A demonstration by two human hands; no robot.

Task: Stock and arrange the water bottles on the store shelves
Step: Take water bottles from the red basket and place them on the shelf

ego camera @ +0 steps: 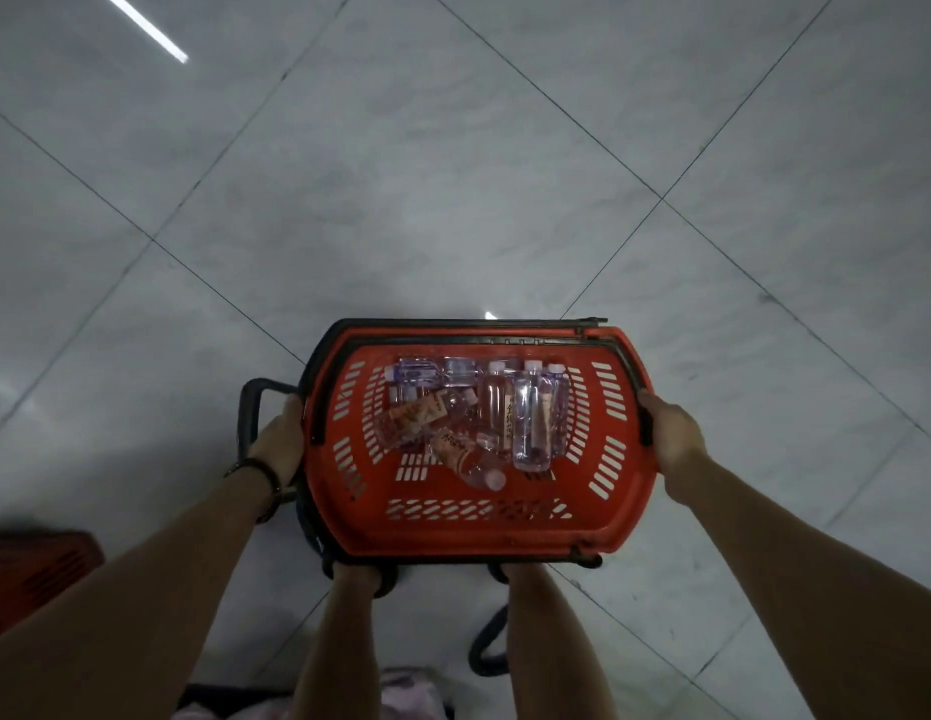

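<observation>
Fingers of the left hand, its wrist wearing a dark wristband, are curling over the left rim of a red plastic basket beside a black loop handle, while the right hand is clasping the opposite rim. Inside, clear water bottles with pale caps, some bearing reddish labels, are lying on their sides in a loose heap on the slotted bottom, mostly toward the far wall. Grey tiled floor is spreading beneath, the person's bare legs are standing just behind the basket, and part of a second red basket is showing at the lower left edge.
</observation>
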